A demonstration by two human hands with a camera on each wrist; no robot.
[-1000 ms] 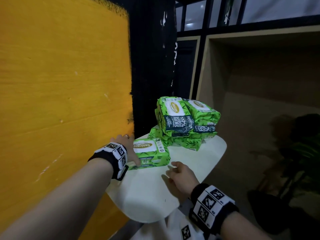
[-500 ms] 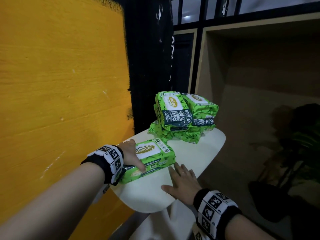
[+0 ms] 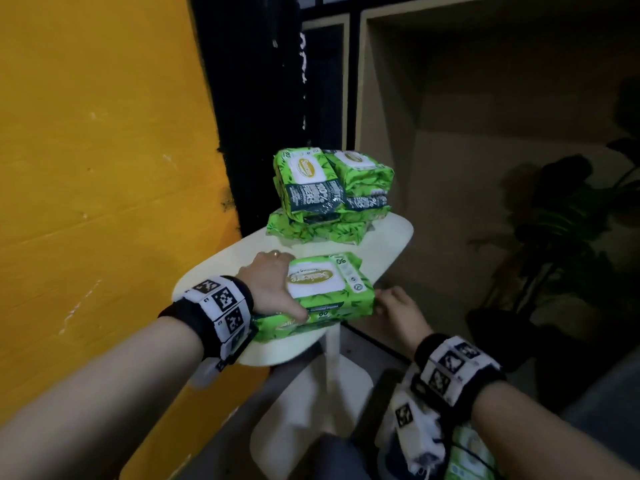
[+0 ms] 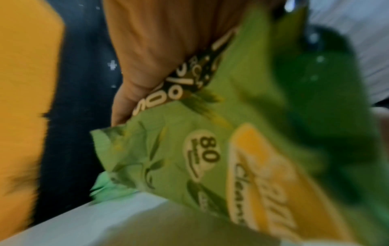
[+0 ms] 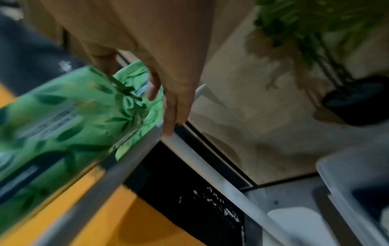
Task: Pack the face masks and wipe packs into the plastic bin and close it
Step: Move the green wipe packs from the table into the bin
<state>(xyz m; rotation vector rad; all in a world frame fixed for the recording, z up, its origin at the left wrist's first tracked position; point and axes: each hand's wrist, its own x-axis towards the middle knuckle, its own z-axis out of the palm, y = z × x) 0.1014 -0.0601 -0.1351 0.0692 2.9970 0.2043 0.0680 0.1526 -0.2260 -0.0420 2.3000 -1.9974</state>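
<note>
Yellow wall panelling (image 3: pixel 97 174) is noted at far left, with a black strip (image 3: pixel 256 98) beside it. Next to that, the left hand (image 3: pixel 268 285) is seen gripping the near-left end of a green wipe pack (image 3: pixel 322 292), thumb on its near side and fingers round the far edge; the left wrist view confirms fingers curled behind the wrapper. The pack lies at the near edge of the small white table (image 3: pixel 388 247), partly overhanging it. At the pack's right end, the right hand (image 3: pixel 398 311) is placed with fingertips touching the wrapper; whether it is closed round the pack cannot be told. Retrieval of this pack is judged to be the step in hand. A lift clear of the table edge, supported at both ends, and a carry down to the right are judged to be required next, where a grey plastic bin (image 5: pixel 345 174) is partly visible in the right wrist view. Behind, a stack of wipe packs (image 3: pixel 329 192) remains on the table: two upper packs are counted, with at least one beneath; the exact total cannot be told. No face masks are identified.
</note>
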